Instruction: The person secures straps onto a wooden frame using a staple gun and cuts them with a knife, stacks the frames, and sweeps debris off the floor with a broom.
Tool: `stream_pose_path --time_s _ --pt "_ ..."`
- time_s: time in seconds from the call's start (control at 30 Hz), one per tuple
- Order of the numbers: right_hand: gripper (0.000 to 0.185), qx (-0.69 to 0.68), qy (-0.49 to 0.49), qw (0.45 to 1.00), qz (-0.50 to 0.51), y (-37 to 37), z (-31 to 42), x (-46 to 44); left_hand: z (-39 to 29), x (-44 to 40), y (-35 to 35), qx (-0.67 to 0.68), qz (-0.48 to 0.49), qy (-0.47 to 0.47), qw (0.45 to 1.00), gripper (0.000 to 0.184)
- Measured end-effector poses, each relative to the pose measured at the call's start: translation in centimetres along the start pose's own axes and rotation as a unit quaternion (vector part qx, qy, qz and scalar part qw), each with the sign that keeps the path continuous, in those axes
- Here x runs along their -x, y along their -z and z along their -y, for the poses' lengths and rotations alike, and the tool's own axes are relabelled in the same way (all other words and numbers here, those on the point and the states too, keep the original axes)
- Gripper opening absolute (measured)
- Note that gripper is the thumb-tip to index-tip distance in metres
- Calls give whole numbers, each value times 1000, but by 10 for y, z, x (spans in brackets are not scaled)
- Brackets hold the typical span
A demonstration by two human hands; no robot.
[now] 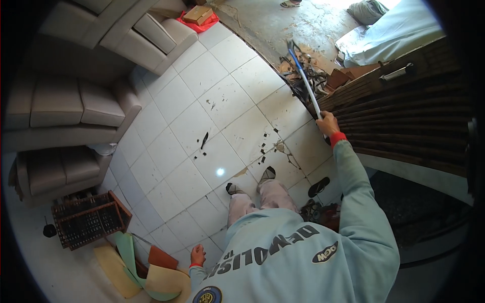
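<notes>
My right hand is closed around the lower end of a long pole with a white and blue shaft. The pole reaches forward to a small dark head whose kind I cannot make out. Around that far end lies a heap of dark strips and scraps along the floor's edge. Low beside my body, my left hand hangs with its fingers curled and nothing visible in it. Small black bits and a dark sliver are scattered on the white tiles.
Sofas line the left side. A brown rack and coloured curved pieces lie lower left. On the right stands a dark slatted wooden panel. A black sandal lies near my feet; a box rests on red plastic.
</notes>
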State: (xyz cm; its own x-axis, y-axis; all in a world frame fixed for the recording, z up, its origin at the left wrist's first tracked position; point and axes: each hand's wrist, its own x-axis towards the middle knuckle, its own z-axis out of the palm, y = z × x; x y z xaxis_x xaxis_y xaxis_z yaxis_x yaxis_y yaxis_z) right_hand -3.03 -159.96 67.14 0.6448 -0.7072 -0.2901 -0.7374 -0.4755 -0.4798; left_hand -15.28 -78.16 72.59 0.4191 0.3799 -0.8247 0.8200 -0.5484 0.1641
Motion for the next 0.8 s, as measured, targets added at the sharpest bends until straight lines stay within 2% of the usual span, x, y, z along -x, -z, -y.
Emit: stream_pose_path --time_s 0.07,0.17,0.2,0.3,0.4,0.5,0.63,0.73,0.8 --pt "50 -85 -23 989 117 42 24 69 20 -11 -3 2 12 -5 1000 52" --pt "50 -156 -60 942 292 96 78 163 -4 -9 -11 -9 25 -25 999 53" --pt "50 -175 -64 921 341 99 86 185 -3 -24 -15 -7 30 -59 998 51" --pt "51 -184 -96 860 467 71 108 234 -23 -61 -24 -20 48 -130 990 54" --pt "51 -211 -158 789 554 -17 98 266 -62 -74 -28 -40 32 -199 979 48" --pt "50 -151 -151 788 577 -83 82 281 -89 -53 -9 -30 7 -265 964 47" --pt "51 -86 -181 828 523 -93 30 252 -71 -14 30 28 -27 -260 965 45" --pt "49 -66 -166 862 475 -30 20 209 4 -28 44 58 -53 -170 982 46" --pt "48 -50 -164 884 435 3 15 167 87 -56 40 81 -94 -83 989 45"
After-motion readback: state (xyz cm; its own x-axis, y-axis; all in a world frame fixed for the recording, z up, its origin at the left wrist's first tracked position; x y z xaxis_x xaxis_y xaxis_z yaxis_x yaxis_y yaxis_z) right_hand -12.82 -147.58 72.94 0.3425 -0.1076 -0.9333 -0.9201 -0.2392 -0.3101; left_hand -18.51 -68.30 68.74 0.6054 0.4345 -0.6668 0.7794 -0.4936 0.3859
